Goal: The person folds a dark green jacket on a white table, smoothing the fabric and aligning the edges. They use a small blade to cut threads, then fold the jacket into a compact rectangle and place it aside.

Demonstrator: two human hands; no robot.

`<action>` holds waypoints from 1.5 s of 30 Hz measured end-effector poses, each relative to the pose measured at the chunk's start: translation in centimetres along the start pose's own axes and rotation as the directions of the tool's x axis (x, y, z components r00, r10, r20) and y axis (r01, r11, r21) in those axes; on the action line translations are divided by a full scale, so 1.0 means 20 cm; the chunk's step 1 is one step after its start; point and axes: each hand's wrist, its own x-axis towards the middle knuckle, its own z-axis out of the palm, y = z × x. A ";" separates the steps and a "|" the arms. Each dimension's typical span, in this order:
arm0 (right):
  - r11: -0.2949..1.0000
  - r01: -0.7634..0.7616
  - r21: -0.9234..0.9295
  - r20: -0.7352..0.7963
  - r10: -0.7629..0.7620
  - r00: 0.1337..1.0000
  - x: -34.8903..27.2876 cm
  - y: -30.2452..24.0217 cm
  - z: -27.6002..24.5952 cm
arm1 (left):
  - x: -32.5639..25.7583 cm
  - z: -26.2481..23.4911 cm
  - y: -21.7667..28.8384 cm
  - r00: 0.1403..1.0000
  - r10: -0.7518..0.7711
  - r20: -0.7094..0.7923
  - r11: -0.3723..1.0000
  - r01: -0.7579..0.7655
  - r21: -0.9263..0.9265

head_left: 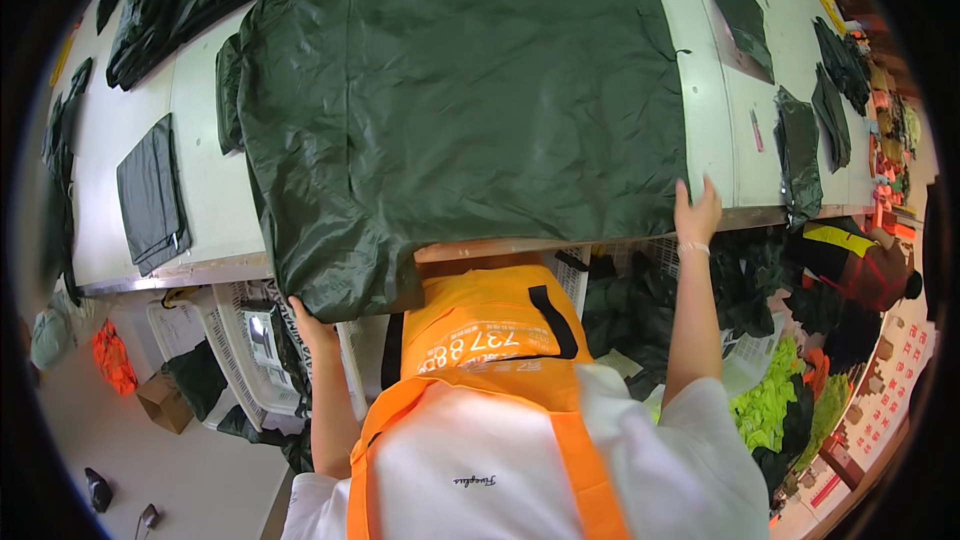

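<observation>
A large dark green sheet (460,90) is lying spread across the white table (210,200), its near edge hanging over the table's front. The left hand (312,325) is gripping the sheet's drooping lower left corner from beneath, fingers closed on the fabric. The right hand (697,212) is resting at the sheet's lower right corner on the table edge, fingers pointing up; whether it is pinching the fabric cannot be told. A folded grey cloth (150,195) is lying to the left.
</observation>
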 end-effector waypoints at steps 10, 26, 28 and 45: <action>0.698 -0.181 0.693 0.251 0.001 0.968 -0.09 0.53 -0.03 | -0.03 0.03 0.14 0.975 0.084 -0.204 0.940 -0.009 0.341; 0.512 -0.231 0.828 0.359 -0.164 0.919 1.50 0.12 -0.09 | -0.01 1.18 1.54 0.264 0.128 0.956 0.953 -0.301 -0.045; 0.448 -0.440 0.778 0.550 -0.147 0.822 1.59 0.09 0.07 | 0.14 1.20 1.39 0.657 0.533 0.532 0.687 -0.704 0.180; 0.642 -0.580 0.502 0.715 0.070 0.696 1.16 0.25 0.34 | 0.55 1.03 0.77 0.686 0.508 0.522 0.673 -0.693 0.256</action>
